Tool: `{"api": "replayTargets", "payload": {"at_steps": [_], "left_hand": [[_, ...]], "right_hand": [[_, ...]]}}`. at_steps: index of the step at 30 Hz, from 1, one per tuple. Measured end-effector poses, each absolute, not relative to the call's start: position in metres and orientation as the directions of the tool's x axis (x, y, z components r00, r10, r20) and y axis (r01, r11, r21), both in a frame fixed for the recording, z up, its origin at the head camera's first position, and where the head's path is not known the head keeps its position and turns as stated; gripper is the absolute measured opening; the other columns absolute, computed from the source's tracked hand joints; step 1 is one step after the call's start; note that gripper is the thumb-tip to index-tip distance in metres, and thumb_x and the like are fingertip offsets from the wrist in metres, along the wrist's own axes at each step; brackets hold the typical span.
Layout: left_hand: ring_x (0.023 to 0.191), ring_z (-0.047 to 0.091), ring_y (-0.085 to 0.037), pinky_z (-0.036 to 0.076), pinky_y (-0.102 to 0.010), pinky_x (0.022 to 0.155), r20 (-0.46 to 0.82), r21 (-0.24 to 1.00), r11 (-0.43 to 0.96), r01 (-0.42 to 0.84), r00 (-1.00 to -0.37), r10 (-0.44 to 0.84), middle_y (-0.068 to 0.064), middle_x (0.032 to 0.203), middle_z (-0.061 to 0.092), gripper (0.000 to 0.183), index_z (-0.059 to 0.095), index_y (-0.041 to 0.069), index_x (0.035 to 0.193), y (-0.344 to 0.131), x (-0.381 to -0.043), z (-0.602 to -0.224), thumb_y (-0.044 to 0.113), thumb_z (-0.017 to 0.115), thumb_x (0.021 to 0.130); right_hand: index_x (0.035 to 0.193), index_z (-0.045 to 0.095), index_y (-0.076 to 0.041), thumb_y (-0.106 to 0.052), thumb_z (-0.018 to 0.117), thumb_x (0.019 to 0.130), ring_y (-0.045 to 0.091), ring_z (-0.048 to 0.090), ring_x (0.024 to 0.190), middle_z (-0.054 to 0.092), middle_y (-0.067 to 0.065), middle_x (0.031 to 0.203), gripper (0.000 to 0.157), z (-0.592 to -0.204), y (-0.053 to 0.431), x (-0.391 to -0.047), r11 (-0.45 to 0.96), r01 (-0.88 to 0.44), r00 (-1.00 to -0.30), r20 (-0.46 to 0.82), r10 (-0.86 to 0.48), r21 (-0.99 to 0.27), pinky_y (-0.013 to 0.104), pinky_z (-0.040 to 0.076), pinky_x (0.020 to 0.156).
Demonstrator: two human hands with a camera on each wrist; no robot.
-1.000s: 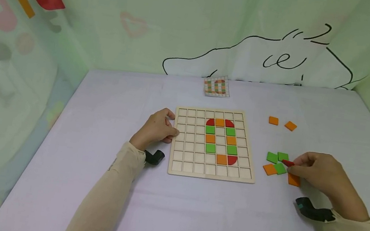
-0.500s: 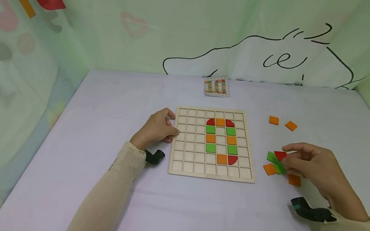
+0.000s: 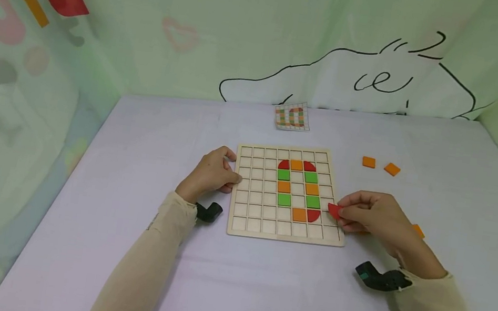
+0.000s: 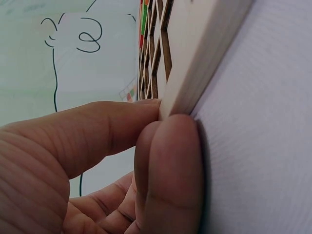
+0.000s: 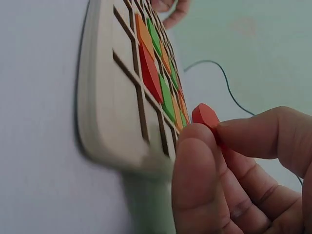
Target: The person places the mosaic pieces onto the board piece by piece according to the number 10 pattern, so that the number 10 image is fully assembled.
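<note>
A wooden grid board (image 3: 254,225) lies on the table, with red, orange and green tiles set in a loop in its cells. At its left edge my left hand (image 3: 213,172) pinches the rim between thumb and finger; the left wrist view shows the fingertips (image 4: 173,146) on the board's corner edge (image 4: 187,73). Over the board's right side, my right hand (image 3: 375,221) pinches a red quarter-round tile (image 3: 334,211). That tile also appears between thumb and finger in the right wrist view, clear of the cells. Beneath the right hand, most loose tiles are hidden.
Two orange square tiles (image 3: 369,162) lie right of the board at the back. Another orange tile (image 3: 418,231) peeks out behind the right hand. A small pattern card (image 3: 292,117) lies behind the board, near the printed curtain (image 3: 248,28).
My right hand lifts the red tile from the loose pile and carries it left to the board's right side. My left hand stays on the board's edge.
</note>
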State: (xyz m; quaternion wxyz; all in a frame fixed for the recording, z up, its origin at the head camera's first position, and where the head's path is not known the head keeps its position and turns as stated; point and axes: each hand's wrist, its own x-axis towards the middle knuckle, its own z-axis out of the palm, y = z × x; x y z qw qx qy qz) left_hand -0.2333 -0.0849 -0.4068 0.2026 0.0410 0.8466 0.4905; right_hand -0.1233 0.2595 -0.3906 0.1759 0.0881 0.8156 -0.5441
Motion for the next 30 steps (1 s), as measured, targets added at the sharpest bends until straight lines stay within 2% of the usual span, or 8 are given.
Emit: {"api": "replayTargets", "payload": {"at_steps": [7,14,22,30], "left_hand": [[0.067,0.067,-0.016,0.064,-0.028,0.063,-0.305,0.851,0.508,-0.135,-0.914,0.267,-0.012,0.097,0.059,0.049,0.054,0.003,0.132,-0.085,-0.234,-0.408,0.002,0.079,0.089],[0.068,0.067,-0.016,0.064,-0.028,0.063,-0.313,0.858,0.491,-0.149,-0.91,0.27,-0.012,0.097,0.058,0.05,0.053,0.003,0.132,-0.085,-0.235,-0.409,0.0,0.078,0.09],[0.068,0.068,-0.017,0.064,-0.028,0.062,-0.309,0.854,0.5,-0.145,-0.914,0.264,-0.012,0.097,0.059,0.049,0.053,0.004,0.132,-0.085,-0.234,-0.408,0.001,0.079,0.09],[0.068,0.067,-0.017,0.064,-0.028,0.062,-0.311,0.851,0.505,-0.143,-0.912,0.266,-0.012,0.096,0.059,0.049,0.053,0.004,0.132,-0.085,-0.234,-0.408,0.002,0.079,0.09]], "right_hand": [[0.113,0.061,0.01,-0.005,0.071,0.095,0.018,0.072,0.075,0.074,0.009,0.088,0.026,-0.393,0.228,-0.132,0.337,0.311,-0.92,-0.37,-0.127,-0.889,0.029,0.065,0.071],[0.11,0.064,0.008,-0.005,0.072,0.094,0.018,0.072,0.075,0.073,0.008,0.088,0.022,-0.39,0.205,-0.137,0.338,0.303,-0.913,-0.373,-0.164,-0.891,0.029,0.065,0.07],[0.11,0.067,0.008,-0.004,0.071,0.094,0.018,0.072,0.074,0.073,0.01,0.089,0.021,-0.386,0.188,-0.141,0.38,0.307,-0.911,-0.385,-0.148,-0.873,0.029,0.065,0.07],[0.107,0.067,0.008,-0.003,0.071,0.093,0.016,0.072,0.071,0.074,0.009,0.085,0.018,-0.389,0.181,-0.143,0.363,0.304,-0.91,-0.381,-0.162,-0.881,0.028,0.065,0.068]]}}
